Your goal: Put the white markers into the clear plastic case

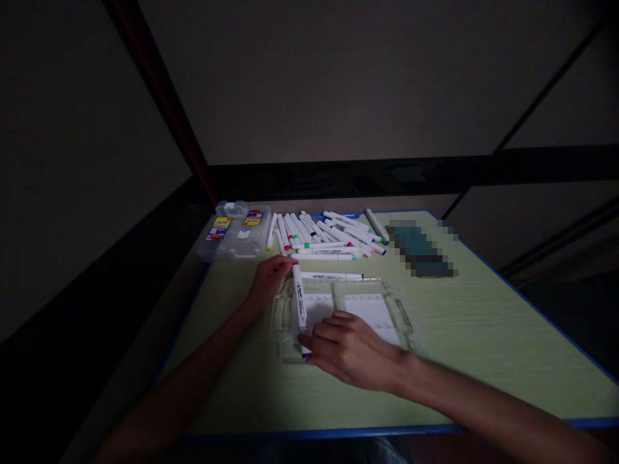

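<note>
A white marker point(300, 309) with purple caps lies lengthwise between the person's hands, over the left part of an open clear case point(405, 319). The left hand point(271, 277) has its fingertips drawn together at the far cap; the right hand point(345, 348) pinches the near end between thumb and fingers, its back turned up and its knuckles over the case. White liners point(370, 309) show inside the case, on both sides of a clear middle strip.

Just beyond the case, another marker point(333, 276) lies crosswise. Farther back is a loose spread of markers point(304, 225) with caps of many colours, some overlapping. To the left of these sits a clear plastic box point(242, 241) with bright labels point(254, 218). On the right, a dark green flat object point(420, 248) is pixelated. All rest on a pale green bench point(469, 341) edged in blue, before a dim wall point(338, 84).
</note>
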Tool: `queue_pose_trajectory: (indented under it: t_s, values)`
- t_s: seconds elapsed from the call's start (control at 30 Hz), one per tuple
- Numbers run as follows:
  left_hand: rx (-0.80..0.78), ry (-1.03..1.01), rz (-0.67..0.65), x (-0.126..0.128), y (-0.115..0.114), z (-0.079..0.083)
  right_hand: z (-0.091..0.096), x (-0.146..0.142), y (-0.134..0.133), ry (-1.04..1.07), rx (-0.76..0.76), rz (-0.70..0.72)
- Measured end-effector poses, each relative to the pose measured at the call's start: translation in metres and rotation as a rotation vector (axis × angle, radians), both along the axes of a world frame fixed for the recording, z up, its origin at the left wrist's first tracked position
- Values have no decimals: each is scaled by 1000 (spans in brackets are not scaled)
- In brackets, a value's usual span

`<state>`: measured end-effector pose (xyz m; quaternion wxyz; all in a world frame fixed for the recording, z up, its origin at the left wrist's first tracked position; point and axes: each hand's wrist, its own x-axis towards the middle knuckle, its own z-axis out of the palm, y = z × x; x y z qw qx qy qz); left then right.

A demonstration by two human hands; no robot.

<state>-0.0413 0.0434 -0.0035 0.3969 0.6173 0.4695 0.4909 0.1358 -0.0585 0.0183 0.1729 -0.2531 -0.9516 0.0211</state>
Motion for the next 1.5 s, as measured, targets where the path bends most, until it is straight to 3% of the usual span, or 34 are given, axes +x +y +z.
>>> queue_pose_trajectory:
  t_s: [0.37,0.6,0.9,1.5]
  values:
    - [18,115,-58,-1,4,-11,-12,-14,-5,-4,119,-11]
    - [-56,160,-56,0,1,-5,-14,-16,-4,17,103,-29]
    - [-13,264,-73,0,2,-7,-10,-14,-6,20,60,-12]
    - [-28,224,-56,1,0,-6,-12,-15,-6,-44,-5,-30]
